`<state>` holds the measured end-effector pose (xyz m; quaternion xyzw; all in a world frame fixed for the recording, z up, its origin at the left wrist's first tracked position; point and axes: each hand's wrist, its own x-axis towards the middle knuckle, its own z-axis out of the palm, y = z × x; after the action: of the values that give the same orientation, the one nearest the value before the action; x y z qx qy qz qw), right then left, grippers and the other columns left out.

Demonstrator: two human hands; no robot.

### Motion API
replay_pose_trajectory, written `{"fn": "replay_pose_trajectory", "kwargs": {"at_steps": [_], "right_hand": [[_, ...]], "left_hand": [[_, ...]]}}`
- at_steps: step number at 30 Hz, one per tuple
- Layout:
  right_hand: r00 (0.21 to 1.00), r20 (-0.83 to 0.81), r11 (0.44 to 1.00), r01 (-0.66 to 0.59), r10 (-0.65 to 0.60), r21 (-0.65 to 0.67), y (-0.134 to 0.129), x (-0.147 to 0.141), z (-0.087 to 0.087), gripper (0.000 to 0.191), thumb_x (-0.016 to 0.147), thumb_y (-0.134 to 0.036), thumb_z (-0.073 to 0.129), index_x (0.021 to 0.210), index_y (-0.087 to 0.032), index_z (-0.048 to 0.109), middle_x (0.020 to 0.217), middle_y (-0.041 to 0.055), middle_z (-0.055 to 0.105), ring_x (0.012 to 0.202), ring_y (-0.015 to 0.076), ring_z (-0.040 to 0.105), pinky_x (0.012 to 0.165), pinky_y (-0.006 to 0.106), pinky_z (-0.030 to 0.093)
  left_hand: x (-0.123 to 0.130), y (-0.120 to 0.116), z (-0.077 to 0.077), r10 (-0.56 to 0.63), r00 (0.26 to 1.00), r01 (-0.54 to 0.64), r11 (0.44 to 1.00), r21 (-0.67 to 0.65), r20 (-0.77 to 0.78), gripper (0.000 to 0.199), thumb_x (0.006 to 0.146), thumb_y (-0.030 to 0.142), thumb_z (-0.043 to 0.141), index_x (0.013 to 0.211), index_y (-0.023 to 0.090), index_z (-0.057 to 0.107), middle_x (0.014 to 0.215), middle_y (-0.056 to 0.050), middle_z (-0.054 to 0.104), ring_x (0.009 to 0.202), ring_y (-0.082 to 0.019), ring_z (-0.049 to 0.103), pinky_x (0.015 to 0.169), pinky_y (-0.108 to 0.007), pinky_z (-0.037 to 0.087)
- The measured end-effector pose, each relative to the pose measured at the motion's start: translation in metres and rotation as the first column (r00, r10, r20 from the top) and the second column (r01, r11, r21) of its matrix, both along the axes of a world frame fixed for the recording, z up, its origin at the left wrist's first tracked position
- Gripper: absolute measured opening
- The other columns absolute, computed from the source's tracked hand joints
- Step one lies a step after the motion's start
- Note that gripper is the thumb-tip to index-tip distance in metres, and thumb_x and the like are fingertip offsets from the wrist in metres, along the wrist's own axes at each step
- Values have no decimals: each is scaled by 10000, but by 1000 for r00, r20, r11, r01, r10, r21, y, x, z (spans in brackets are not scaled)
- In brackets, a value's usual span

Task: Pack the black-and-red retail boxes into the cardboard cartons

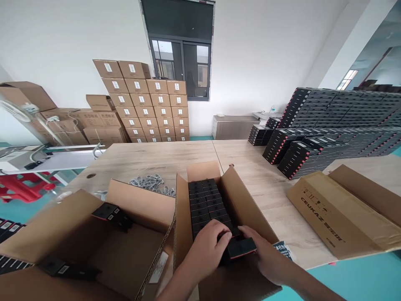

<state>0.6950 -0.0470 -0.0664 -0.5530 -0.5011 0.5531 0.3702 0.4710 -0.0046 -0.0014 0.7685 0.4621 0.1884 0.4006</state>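
Observation:
An open cardboard carton [247,196] stands in front of me with rows of small black boxes [206,200] packed inside. Over its near part, a black box [242,250] with a thin red edge sits tilted between my hands. My left hand [210,244] is closed at the box's left end, its curled fingers close above the packed rows. Around the right side of the same box goes my right hand [266,255], its fingertips partly hidden behind it. To the left, a second open carton [140,209] has a few black boxes [112,214] in it.
Grey cables [150,183] lie coiled on the wooden table [163,154]. An open-flapped carton [328,213] rests at the right, before tall stacks of black boxes [344,108]. Sealed cartons [144,100] are piled by the wall. A red stool [28,186] stands at the left.

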Motion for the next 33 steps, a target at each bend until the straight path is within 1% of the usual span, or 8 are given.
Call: {"fn": "replay_pose_trajectory", "kwargs": {"at_steps": [2,4,7,11,16,22,28,33], "right_hand": [[992,-110,986,38,-57,-163,6,5,13,639,607,-171,637,1239,-264,657,1400,87,609,1355,292,501,1120,438,403],[956,-241,936,78,-168,-343,13,4,23,555,628,-218,647,1182,-252,664,1335,102,654,1342,292,525,1064,429,445],[921,-311,890,73,-234,-451,22,-7,24,343,760,-406,665,1058,-235,680,1226,100,714,1300,277,566,1083,433,420],[948,-268,878,24,-172,-477,32,-27,8,332,837,-450,684,1068,-213,683,1204,86,735,1228,239,617,1150,421,345],[933,-339,812,-105,-119,-574,51,-45,-4,531,964,-592,476,1061,-129,719,1064,147,770,1030,248,713,1058,409,456],[839,-514,757,-216,-179,-616,62,-57,-19,868,914,-812,261,1147,-104,705,1073,178,770,1024,260,731,1063,416,486],[839,-473,696,-171,-268,-698,66,-66,-30,933,810,-911,294,1128,-143,718,1032,175,779,1017,308,735,968,492,556],[844,-484,716,-189,-230,-672,68,-69,-35,931,818,-911,266,1130,-161,720,1073,167,775,1066,321,721,959,512,564]], "left_hand": [[-1,-16,4,14,981,-6,999,-43,193,243,987,384,470,1033,273,682,1071,-9,673,1002,-178,620,899,-293,475],[2,-26,-1,16,979,-12,1000,-24,203,250,974,355,484,1136,305,668,1154,-10,660,1059,-192,605,942,-319,467],[8,-30,-20,-4,999,6,997,71,-37,262,913,244,525,1094,305,704,1172,-28,656,1081,-239,584,966,-408,454],[10,-26,-49,10,928,49,988,147,-373,263,796,170,597,1004,231,748,1219,-99,652,1172,-337,547,1033,-534,402],[-2,-39,-81,12,967,35,984,177,-254,363,813,333,654,1172,290,681,1336,-93,611,1258,-342,524,1120,-553,357],[-13,-62,-124,117,965,-38,948,317,-233,388,679,437,821,1014,286,694,1179,-92,663,1169,-350,598,1159,-606,341],[-15,-66,-122,76,979,12,905,424,-190,257,809,461,702,938,243,656,1061,-99,662,1092,-297,632,1139,-609,386],[-17,-63,-113,53,989,15,896,444,-140,183,854,420,670,932,254,672,1046,-93,687,1067,-278,655,1161,-613,365]]}}
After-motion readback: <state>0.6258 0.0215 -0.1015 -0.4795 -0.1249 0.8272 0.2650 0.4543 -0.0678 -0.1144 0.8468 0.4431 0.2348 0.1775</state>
